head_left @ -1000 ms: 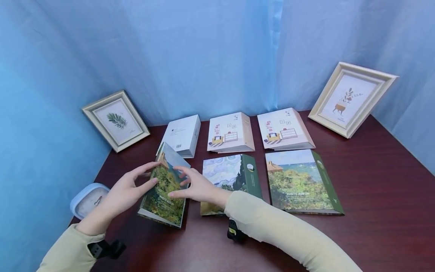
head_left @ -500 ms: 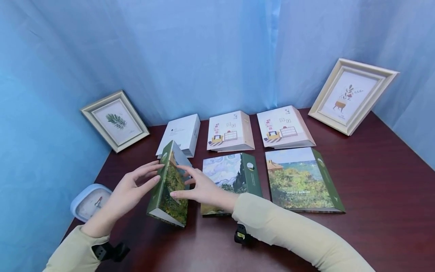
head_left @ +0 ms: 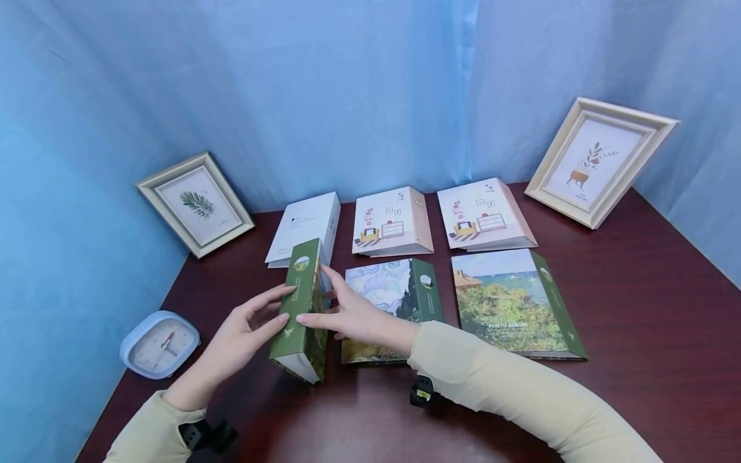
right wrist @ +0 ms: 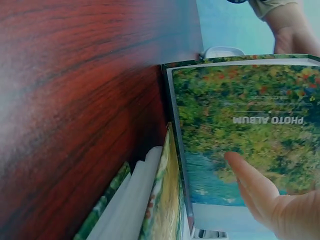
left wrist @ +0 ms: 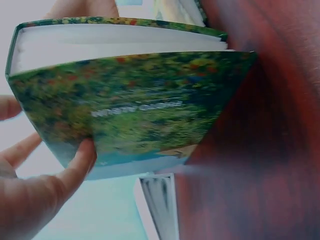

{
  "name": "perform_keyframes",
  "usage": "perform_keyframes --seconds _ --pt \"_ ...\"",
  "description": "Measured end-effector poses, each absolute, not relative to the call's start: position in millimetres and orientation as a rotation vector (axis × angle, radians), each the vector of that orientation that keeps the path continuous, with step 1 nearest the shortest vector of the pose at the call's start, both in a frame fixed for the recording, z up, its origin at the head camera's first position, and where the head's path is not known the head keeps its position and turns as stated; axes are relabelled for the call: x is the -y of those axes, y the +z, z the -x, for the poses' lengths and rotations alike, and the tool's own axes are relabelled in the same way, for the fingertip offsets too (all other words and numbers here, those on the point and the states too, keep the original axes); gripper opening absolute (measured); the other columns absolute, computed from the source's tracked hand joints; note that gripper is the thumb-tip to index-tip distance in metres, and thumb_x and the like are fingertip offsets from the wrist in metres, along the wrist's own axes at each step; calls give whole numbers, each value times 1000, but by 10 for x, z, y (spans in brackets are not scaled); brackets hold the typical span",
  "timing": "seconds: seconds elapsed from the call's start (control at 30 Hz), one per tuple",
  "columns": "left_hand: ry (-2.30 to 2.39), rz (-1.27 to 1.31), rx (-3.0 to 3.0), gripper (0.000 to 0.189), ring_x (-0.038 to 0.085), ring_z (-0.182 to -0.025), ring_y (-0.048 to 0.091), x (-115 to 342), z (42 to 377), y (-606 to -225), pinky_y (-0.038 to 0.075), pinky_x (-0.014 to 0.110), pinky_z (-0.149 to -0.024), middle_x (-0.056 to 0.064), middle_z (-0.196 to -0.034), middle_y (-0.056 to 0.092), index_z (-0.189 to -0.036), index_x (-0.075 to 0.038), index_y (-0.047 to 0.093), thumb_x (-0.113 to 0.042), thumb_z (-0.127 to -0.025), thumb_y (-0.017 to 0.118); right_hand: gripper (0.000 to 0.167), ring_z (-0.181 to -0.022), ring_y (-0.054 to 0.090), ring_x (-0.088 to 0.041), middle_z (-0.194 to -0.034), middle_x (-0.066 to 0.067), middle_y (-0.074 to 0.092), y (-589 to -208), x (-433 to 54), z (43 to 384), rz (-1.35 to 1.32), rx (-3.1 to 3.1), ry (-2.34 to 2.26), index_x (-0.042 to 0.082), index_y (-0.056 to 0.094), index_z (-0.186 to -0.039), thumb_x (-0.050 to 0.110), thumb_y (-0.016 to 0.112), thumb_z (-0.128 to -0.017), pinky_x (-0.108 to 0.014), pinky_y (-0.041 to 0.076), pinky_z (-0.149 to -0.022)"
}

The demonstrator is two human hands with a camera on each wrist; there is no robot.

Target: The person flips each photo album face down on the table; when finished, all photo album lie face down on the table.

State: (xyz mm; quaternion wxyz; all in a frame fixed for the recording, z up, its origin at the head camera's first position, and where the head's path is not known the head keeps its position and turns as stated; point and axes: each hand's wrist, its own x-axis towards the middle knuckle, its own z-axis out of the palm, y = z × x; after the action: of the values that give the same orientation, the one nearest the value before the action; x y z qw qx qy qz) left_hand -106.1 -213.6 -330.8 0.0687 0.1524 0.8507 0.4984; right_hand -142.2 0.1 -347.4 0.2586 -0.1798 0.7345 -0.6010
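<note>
A photo album (head_left: 307, 276) with a green spine and painted landscape covers stands on edge at left centre, its spine facing up towards me. My left hand (head_left: 246, 325) grips it from the left, fingertips at the spine and cover. From the right, my right hand (head_left: 359, 318) holds it with the thumb on the spine and fingers along the other cover. In the left wrist view, white pages show between the album's covers (left wrist: 135, 115). A second album with a swirling-sky cover (head_left: 379, 286) lies flat beside it, partly behind my right hand.
Another green-spined album (head_left: 503, 308) lies flat at right. Behind stand a white album (head_left: 307, 222) and two pink-spined albums (head_left: 384, 225) (head_left: 483, 215). Picture frames (head_left: 197, 206) (head_left: 599, 164) lean at both back corners. A blue clock (head_left: 159, 344) sits at the left edge.
The album has turned between my hands, so its green spine now faces me instead of its cover. Both hands have shifted slightly right with it, uncovering more of the clock.
</note>
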Motion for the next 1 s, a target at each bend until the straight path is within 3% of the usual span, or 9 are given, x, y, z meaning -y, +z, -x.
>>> perform_keyframes --seconds 0.1,0.23,0.33,0.5,0.7,0.87,1.0 --pt "1531 -533 -2502 49 8 -108 58 2147 1049 -3383 54 24 -77 25 -134 48 -142 -6 41 -12 -96 55 92 -112 60 -32 -144 -20 35 -3461 -17 1422 456 -1958 -1654 33 1 -152 34 67 -87 -49 55 -79" --pt "1587 -648 -2463 51 -6 -111 51 2169 1023 -3505 49 16 -86 27 -144 36 -144 -3 37 -7 -96 54 92 -109 61 -35 -147 -23 32 -3467 -35 1419 462 -1924 -1684 34 1 -152 28 66 -89 -51 54 -80" --pt "1642 -733 -2413 54 -7 -117 47 2201 992 -3604 45 14 -90 29 -151 20 -145 -1 33 -6 -95 53 91 -107 62 -34 -148 -23 31 -3478 -46 1404 487 -1935 -1675 34 0 -152 28 66 -89 -50 54 -79" --pt "1687 -825 -2358 70 -4 -122 44 2242 953 -3718 45 17 -91 30 -154 7 -148 -5 30 -12 -88 66 90 -117 56 -34 -147 -22 32 -3484 -48 1379 483 -1932 -1669 36 2 -152 28 65 -90 -49 54 -81" --pt "1646 -777 -2445 74 -6 -118 47 2235 940 -3717 47 17 -89 25 -156 11 -146 -4 34 1 -81 69 89 -121 52 -35 -145 -23 35 -3466 -46 1383 471 -1807 -1733 32 1 -153 19 63 -91 -46 55 -80" --pt "1544 -728 -2559 69 -5 -114 51 2245 919 -3668 50 20 -85 15 -158 17 -143 -10 41 -3 -82 71 89 -122 53 -33 -149 -22 31 -3454 -8 1386 420 -1613 -1815 31 -3 -153 8 59 -93 -47 54 -83" --pt "1496 -729 -2615 67 -5 -116 49 2284 906 -3639 49 19 -86 14 -156 21 -141 -10 46 -5 -81 74 87 -118 55 -37 -148 -24 32 -3459 59 1376 371 -1532 -1862 28 -4 -153 2 55 -94 -49 53 -84"
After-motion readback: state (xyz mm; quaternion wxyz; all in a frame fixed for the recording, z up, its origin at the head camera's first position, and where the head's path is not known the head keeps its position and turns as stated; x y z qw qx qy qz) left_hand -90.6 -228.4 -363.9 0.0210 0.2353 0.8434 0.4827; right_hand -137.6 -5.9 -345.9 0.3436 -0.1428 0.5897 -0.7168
